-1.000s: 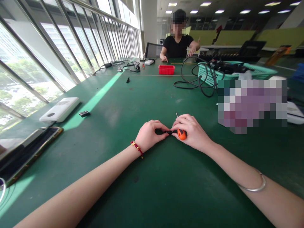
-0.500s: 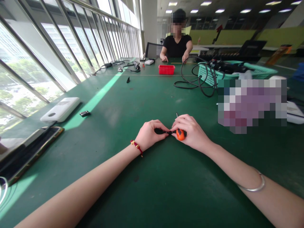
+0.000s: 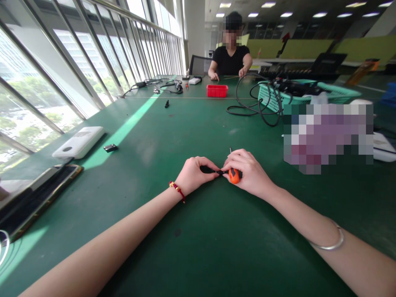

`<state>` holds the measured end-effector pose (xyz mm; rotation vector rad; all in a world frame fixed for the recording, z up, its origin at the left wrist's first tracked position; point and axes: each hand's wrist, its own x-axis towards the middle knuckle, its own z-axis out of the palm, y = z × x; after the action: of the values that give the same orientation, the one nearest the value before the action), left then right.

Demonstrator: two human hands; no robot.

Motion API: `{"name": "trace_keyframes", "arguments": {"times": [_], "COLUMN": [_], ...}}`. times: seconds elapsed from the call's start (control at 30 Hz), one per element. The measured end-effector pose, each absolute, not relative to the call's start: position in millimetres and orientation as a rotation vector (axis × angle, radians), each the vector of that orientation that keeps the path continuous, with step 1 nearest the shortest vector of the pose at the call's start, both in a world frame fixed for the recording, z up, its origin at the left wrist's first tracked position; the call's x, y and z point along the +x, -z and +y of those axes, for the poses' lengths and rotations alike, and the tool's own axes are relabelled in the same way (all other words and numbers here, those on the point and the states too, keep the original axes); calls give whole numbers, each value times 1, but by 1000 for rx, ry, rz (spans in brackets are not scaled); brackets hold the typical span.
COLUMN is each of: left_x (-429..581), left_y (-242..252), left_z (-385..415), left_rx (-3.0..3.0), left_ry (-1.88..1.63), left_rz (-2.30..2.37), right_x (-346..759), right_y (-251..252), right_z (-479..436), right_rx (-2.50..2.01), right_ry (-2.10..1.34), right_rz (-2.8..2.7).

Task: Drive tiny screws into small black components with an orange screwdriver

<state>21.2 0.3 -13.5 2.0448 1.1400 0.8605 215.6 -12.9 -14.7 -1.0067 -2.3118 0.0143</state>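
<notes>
My left hand [image 3: 194, 175] and right hand [image 3: 251, 172] pinch a small black part [image 3: 220, 172] well in from the left edge of the desk [image 3: 182, 132]; the right also grips an orange-handled tool [image 3: 234, 176].

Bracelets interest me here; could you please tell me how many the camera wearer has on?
2: a red bracelet on the left wrist and a silver bangle farther up the right forearm. No others show on these arms.

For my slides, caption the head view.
Over a green table, left hand and right hand pinch a small black part, the right also holding an orange-handled screwdriver.
</notes>
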Motion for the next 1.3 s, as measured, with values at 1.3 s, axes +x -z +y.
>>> {"name": "trace_keyframes", "arguments": {"times": [1.3], "left_x": [22], "left_y": [14], "left_z": [2], "left_rx": [2048], "left_ry": [-788], "left_rz": [1201], "right_x": [208], "right_y": [-22], "right_z": [-57], "right_rx": [-965], "right_ry": [-64], "right_rz": [-1749]}}
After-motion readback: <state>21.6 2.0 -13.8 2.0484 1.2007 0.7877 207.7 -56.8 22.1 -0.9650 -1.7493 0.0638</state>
